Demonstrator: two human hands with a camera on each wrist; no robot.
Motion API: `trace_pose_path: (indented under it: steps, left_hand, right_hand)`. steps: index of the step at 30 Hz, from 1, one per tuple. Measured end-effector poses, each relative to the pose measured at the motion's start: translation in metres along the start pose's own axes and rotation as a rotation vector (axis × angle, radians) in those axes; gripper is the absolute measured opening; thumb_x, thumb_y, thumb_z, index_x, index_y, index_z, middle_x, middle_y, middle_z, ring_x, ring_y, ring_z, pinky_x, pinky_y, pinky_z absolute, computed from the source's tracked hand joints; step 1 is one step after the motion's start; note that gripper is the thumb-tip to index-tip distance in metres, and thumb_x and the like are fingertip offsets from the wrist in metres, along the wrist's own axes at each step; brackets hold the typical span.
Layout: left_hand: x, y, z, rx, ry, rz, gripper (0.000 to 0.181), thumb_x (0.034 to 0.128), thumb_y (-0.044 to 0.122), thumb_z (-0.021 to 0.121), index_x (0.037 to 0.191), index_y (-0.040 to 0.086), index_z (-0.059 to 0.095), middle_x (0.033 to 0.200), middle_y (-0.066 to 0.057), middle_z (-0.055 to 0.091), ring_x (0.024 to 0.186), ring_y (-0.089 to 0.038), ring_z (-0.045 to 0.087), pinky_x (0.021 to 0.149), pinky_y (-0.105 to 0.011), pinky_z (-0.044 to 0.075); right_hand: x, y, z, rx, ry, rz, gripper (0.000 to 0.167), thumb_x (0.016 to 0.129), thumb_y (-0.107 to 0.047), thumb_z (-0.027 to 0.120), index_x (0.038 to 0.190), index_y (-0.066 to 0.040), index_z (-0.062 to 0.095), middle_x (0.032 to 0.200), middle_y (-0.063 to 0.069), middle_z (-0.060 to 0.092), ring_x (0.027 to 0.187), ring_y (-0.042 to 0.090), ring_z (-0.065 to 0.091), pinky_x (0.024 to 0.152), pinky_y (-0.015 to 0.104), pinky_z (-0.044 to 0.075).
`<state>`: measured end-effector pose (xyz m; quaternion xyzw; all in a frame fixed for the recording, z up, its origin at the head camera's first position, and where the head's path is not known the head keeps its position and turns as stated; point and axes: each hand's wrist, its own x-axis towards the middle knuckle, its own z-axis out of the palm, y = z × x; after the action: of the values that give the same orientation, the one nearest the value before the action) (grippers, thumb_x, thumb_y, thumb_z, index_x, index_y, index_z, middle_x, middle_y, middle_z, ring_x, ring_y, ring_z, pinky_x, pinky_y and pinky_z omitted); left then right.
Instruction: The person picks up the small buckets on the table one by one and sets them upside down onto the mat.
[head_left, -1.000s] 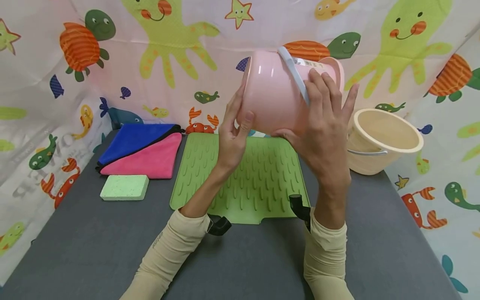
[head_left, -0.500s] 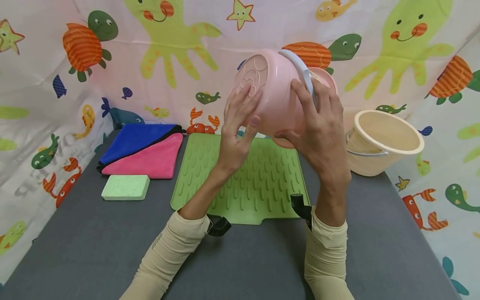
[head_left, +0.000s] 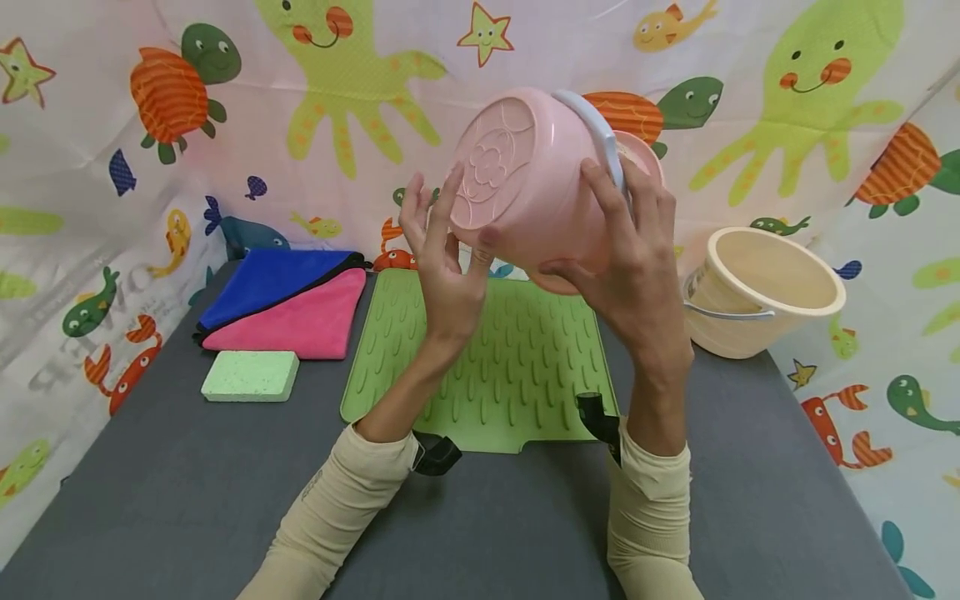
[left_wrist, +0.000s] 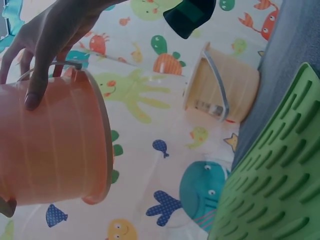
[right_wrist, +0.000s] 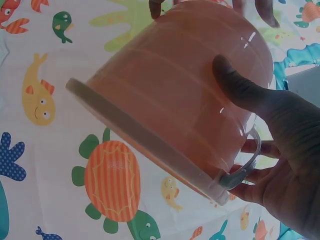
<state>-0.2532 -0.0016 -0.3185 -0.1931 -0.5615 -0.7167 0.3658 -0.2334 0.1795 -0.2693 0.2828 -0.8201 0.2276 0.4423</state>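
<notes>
In the head view a pink bucket is up in the air above the green mat, tipped on its side with its flower-patterned base facing left. My right hand grips its side, thumb below and fingers over the grey handle. At the edge of the base, my left hand touches the bucket with fingers mostly straight and spread. The right wrist view shows the right thumb pressed on the wall of the bucket. In the left wrist view the right hand lies over the bucket.
A cream bucket with a grey handle stands at the right. To the left lie a folded blue and pink cloth and a light green sponge on the grey table. A curtain printed with sea animals surrounds the table.
The pink bucket has turned so that its base shows, and has moved slightly left. My left fingers have slid off its side and across the base to the base's left edge.
</notes>
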Motion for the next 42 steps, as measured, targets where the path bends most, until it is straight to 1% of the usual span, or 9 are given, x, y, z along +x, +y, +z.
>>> trace_pose_path:
  steps: [3,7,13,17,20,25,33,36,42]
  left_hand:
    - [0.003,0.0,-0.002,-0.076,-0.024,0.003,0.102,0.0905,0.066,0.07,0.162,0.002,0.034,0.171,-0.016,0.02,0.158,-0.019,0.03,0.123,-0.038,0.044]
    - [0.004,0.0,-0.003,-0.096,-0.055,0.004,0.115,0.0877,0.068,0.072,0.164,-0.001,0.02,0.17,-0.018,0.03,0.156,-0.022,0.037,0.121,-0.04,0.042]
    - [0.006,0.004,-0.005,-0.067,-0.068,-0.017,0.118,0.0813,0.072,0.076,0.164,0.006,0.023,0.17,-0.008,0.033,0.149,-0.019,0.041,0.117,-0.046,0.046]
    - [0.012,0.006,-0.011,-0.095,-0.109,0.045,0.111,0.086,0.066,0.074,0.162,0.001,0.026,0.167,-0.012,0.036,0.147,-0.02,0.041,0.113,-0.05,0.053]
    - [0.017,0.007,-0.019,-0.121,-0.142,0.086,0.108,0.0895,0.06,0.072,0.162,-0.004,0.023,0.167,-0.019,0.035,0.146,-0.021,0.042,0.106,-0.047,0.058]
    - [0.021,0.004,-0.026,-0.111,-0.171,0.049,0.106,0.0889,0.05,0.074,0.165,-0.001,0.021,0.17,-0.015,0.032,0.145,-0.023,0.05,0.103,-0.037,0.06]
    - [0.027,0.0,-0.036,-0.105,-0.227,-0.133,0.118,0.0723,0.067,0.08,0.162,0.004,0.036,0.151,-0.015,0.056,0.125,-0.02,0.063,0.104,-0.034,0.058]
    - [0.027,0.0,-0.037,-0.067,-0.24,-0.129,0.117,0.071,0.074,0.079,0.16,0.006,0.043,0.142,-0.011,0.054,0.116,-0.017,0.061,0.1,-0.037,0.06]
    - [0.029,0.001,-0.034,-0.103,-0.285,-0.096,0.12,0.0755,0.079,0.074,0.16,0.006,0.03,0.149,-0.015,0.052,0.13,-0.025,0.061,0.102,-0.044,0.06]
  right_hand:
    - [0.001,0.001,-0.003,0.016,0.025,0.005,0.104,0.063,-0.028,0.103,0.153,-0.018,0.051,0.159,0.016,0.048,0.142,0.041,0.044,0.114,0.057,0.044]
    - [-0.001,0.003,-0.008,0.037,0.021,0.048,0.104,0.064,-0.028,0.103,0.153,-0.017,0.051,0.161,0.014,0.047,0.141,0.039,0.044,0.113,0.056,0.043]
    - [-0.003,0.006,-0.012,0.085,0.0,0.09,0.106,0.067,-0.026,0.101,0.157,-0.013,0.046,0.148,0.023,0.051,0.138,0.034,0.046,0.115,0.05,0.044]
    - [-0.002,0.008,-0.014,0.189,0.02,0.09,0.107,0.067,-0.023,0.101,0.158,-0.011,0.045,0.147,0.022,0.051,0.139,0.025,0.047,0.118,0.042,0.043]
    - [-0.001,0.008,-0.015,0.294,0.057,0.109,0.103,0.07,-0.037,0.099,0.155,-0.009,0.048,0.148,0.016,0.054,0.136,0.02,0.049,0.115,0.037,0.043]
    - [0.0,0.006,-0.017,0.407,0.133,0.138,0.105,0.071,-0.063,0.091,0.149,-0.002,0.054,0.143,0.005,0.061,0.127,0.019,0.052,0.11,0.032,0.043]
    - [0.0,0.004,-0.02,0.548,0.133,0.188,0.099,0.074,-0.051,0.093,0.148,0.002,0.053,0.142,-0.003,0.059,0.128,0.024,0.056,0.11,0.034,0.049]
    - [-0.001,0.008,-0.019,0.577,0.104,0.211,0.092,0.078,-0.044,0.092,0.149,-0.002,0.054,0.144,0.0,0.057,0.126,0.025,0.06,0.108,0.034,0.052]
    - [-0.002,0.013,-0.017,0.657,0.014,0.209,0.085,0.084,-0.029,0.089,0.153,-0.004,0.048,0.147,0.004,0.054,0.121,0.025,0.061,0.107,0.031,0.052]
